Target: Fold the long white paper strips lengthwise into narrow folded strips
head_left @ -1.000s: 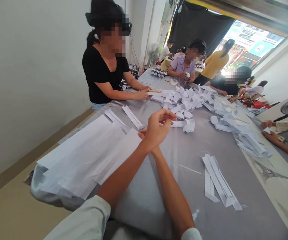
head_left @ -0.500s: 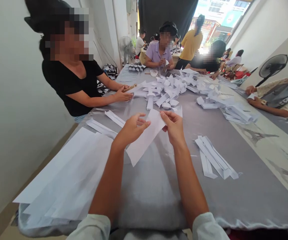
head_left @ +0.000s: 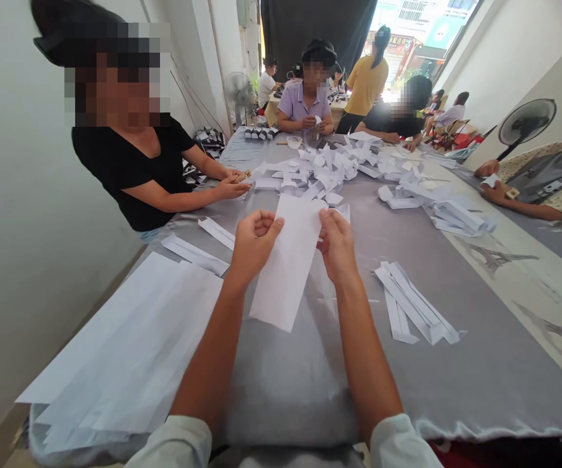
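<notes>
Now the grey-covered table (head_left: 456, 390) is stretching beside a pale wall (head_left: 8, 195); folded papers (head_left: 342, 162) are cluttering its middle, and beyond its far end a sign (head_left: 400, 45) is showing writing too small to read. Above its near side, the left hand (head_left: 255, 242) and right hand (head_left: 338, 244) are pinching a sheet's (head_left: 291, 266) opposite edges, fingers nearly closed; half a second ago, the left's were spreading wider.

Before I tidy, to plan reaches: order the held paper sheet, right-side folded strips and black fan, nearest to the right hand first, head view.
1. White paper sheet: held by the right hand.
2. Folded paper strips: to that hand's right.
3. Black fan: far, upper right.
</notes>
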`<state>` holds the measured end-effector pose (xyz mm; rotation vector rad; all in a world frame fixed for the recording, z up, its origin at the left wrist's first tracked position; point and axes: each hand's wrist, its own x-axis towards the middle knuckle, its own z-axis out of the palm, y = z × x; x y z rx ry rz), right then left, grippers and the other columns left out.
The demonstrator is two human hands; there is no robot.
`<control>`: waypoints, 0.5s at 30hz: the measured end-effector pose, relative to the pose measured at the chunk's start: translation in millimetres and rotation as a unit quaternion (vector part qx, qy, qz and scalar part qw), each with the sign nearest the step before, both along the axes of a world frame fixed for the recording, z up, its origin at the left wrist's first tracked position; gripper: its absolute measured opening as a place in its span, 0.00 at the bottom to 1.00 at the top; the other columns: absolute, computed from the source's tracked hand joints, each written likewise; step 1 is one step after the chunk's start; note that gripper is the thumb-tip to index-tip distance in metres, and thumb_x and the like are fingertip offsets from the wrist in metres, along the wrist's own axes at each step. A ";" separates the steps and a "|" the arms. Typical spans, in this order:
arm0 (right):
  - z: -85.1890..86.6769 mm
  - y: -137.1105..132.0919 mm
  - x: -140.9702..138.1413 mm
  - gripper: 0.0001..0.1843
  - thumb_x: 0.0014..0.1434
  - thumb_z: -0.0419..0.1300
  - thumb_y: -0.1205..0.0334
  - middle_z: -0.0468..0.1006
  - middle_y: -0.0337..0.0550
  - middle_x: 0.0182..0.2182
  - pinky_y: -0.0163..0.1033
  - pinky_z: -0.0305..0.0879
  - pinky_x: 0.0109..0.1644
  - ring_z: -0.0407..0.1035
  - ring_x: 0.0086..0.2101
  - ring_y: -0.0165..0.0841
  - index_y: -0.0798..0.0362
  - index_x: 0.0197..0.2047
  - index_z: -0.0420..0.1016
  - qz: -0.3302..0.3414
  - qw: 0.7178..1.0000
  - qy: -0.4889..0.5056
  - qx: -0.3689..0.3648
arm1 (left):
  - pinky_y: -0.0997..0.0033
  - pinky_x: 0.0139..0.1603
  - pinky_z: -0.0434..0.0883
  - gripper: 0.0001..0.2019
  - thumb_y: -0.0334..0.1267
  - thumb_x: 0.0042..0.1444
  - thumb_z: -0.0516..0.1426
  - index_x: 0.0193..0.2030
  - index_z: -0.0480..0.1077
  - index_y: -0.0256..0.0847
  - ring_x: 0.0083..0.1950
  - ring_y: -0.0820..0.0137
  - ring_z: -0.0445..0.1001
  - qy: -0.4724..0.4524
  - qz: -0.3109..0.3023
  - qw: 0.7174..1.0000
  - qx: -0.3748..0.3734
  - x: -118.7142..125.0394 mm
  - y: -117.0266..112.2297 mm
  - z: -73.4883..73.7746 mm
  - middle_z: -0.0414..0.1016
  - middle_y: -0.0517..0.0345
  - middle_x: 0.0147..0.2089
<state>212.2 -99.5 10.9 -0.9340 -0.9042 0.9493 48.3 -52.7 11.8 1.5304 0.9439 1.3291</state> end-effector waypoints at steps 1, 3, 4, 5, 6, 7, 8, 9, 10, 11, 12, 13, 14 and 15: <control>0.6 -2.0 -1.0 0.24 0.58 0.69 0.36 0.77 0.37 0.31 0.33 0.65 0.27 0.71 0.29 0.31 0.48 0.42 0.76 0.009 0.999 -0.033 0.004 | 0.70 0.40 0.72 0.13 0.47 0.59 0.67 0.39 0.73 0.40 0.37 0.69 0.77 -0.014 0.027 0.999 0.010 1.2 0.1 0.5 0.78 0.56 0.37; 0.0 -4.3 -3.3 0.21 0.57 0.71 0.40 0.75 0.36 0.29 0.33 0.63 0.25 0.68 0.26 0.29 0.49 0.39 0.76 -0.003 0.995 -0.097 0.007 | 0.70 0.42 0.74 0.13 0.46 0.59 0.67 0.39 0.73 0.41 0.39 0.69 0.77 -0.037 0.080 0.996 0.031 3.2 -0.5 1.5 0.78 0.56 0.38; -1.0 -4.8 -4.6 0.19 0.58 0.71 0.42 0.73 0.36 0.29 0.33 0.61 0.24 0.66 0.25 0.29 0.49 0.38 0.76 -0.021 0.992 -0.127 0.007 | 0.70 0.43 0.75 0.13 0.46 0.59 0.67 0.39 0.72 0.41 0.40 0.68 0.77 -0.047 0.103 0.993 0.039 3.9 -1.3 2.1 0.78 0.56 0.38; -2.1 -4.8 -5.8 0.18 0.58 0.71 0.44 0.72 0.36 0.29 0.34 0.61 0.25 0.65 0.25 0.28 0.49 0.38 0.77 -0.041 0.987 -0.154 0.006 | 0.70 0.43 0.75 0.13 0.47 0.59 0.67 0.39 0.72 0.42 0.41 0.69 0.77 -0.056 0.121 0.990 0.044 4.5 -2.3 2.8 0.77 0.56 0.39; -3.2 -4.6 -7.1 0.16 0.59 0.70 0.46 0.72 0.36 0.30 0.34 0.60 0.25 0.65 0.25 0.28 0.50 0.38 0.77 -0.058 0.983 -0.176 0.004 | 0.71 0.43 0.75 0.13 0.47 0.60 0.67 0.39 0.71 0.42 0.41 0.69 0.77 -0.065 0.132 0.988 0.045 4.8 -3.3 3.6 0.77 0.57 0.39; -4.2 -4.1 -8.3 0.15 0.60 0.70 0.47 0.73 0.37 0.31 0.34 0.60 0.26 0.65 0.25 0.28 0.50 0.39 0.78 -0.071 0.979 -0.192 0.002 | 0.71 0.42 0.75 0.14 0.48 0.60 0.67 0.39 0.71 0.42 0.41 0.69 0.77 -0.073 0.137 0.987 0.041 4.9 -4.2 4.3 0.77 0.57 0.39; -5.1 -3.5 -9.4 0.15 0.60 0.69 0.47 0.74 0.38 0.32 0.34 0.60 0.27 0.66 0.26 0.28 0.50 0.40 0.78 -0.077 0.976 -0.202 0.000 | 0.72 0.40 0.75 0.14 0.49 0.60 0.67 0.39 0.70 0.43 0.40 0.69 0.77 -0.082 0.135 0.987 0.034 4.7 -4.9 4.9 0.77 0.57 0.39; -5.9 -2.8 -10.3 0.15 0.61 0.68 0.47 0.75 0.40 0.34 0.35 0.61 0.28 0.67 0.28 0.29 0.50 0.40 0.78 -0.081 0.976 -0.203 0.001 | 0.73 0.38 0.74 0.15 0.50 0.59 0.67 0.38 0.70 0.43 0.39 0.70 0.77 -0.088 0.128 0.988 0.023 4.5 -5.3 5.4 0.77 0.58 0.39; -6.6 -2.0 -11.0 0.16 0.62 0.67 0.46 0.76 0.41 0.35 0.35 0.62 0.29 0.68 0.29 0.30 0.51 0.41 0.78 -0.087 0.976 -0.198 0.003 | 0.74 0.34 0.73 0.16 0.51 0.59 0.67 0.38 0.70 0.43 0.37 0.70 0.76 -0.092 0.115 0.989 0.012 4.1 -5.5 5.7 0.77 0.58 0.38; -7.2 -1.3 -11.5 0.17 0.62 0.66 0.44 0.76 0.42 0.37 0.35 0.63 0.31 0.69 0.31 0.32 0.51 0.42 0.78 -0.095 0.977 -0.192 0.008 | 0.74 0.31 0.72 0.16 0.52 0.59 0.67 0.37 0.70 0.43 0.35 0.70 0.75 -0.095 0.096 0.991 -0.001 3.6 -5.4 6.0 0.77 0.57 0.38; -7.7 -0.6 -11.7 0.18 0.63 0.65 0.43 0.77 0.43 0.38 0.36 0.64 0.32 0.69 0.33 0.33 0.51 0.43 0.78 -0.103 0.976 -0.189 0.015 | 0.74 0.30 0.71 0.17 0.54 0.60 0.66 0.36 0.70 0.43 0.34 0.70 0.75 -0.100 0.076 0.992 -0.012 3.3 -5.2 6.3 0.77 0.57 0.37; -8.2 -0.1 -11.8 0.19 0.65 0.63 0.42 0.76 0.44 0.38 0.36 0.65 0.34 0.70 0.35 0.34 0.50 0.43 0.78 -0.110 0.975 -0.192 0.025 | 0.74 0.29 0.71 0.18 0.55 0.60 0.66 0.35 0.70 0.43 0.34 0.70 0.75 -0.107 0.056 0.992 -0.022 3.0 -5.1 6.7 0.77 0.57 0.36; -8.7 0.2 -11.8 0.20 0.66 0.61 0.41 0.76 0.43 0.37 0.37 0.65 0.36 0.69 0.35 0.34 0.50 0.43 0.77 -0.117 0.972 -0.199 0.035 | 0.74 0.30 0.72 0.18 0.55 0.60 0.66 0.34 0.71 0.43 0.35 0.69 0.76 -0.117 0.039 0.992 -0.028 2.9 -5.3 7.3 0.77 0.57 0.36; -9.2 0.4 -11.8 0.20 0.68 0.59 0.41 0.74 0.42 0.35 0.37 0.64 0.36 0.68 0.35 0.35 0.50 0.41 0.76 -0.125 0.969 -0.209 0.044 | 0.73 0.32 0.73 0.17 0.55 0.61 0.66 0.36 0.72 0.43 0.37 0.68 0.77 -0.128 0.025 0.991 -0.032 3.0 -5.7 8.1 0.77 0.57 0.36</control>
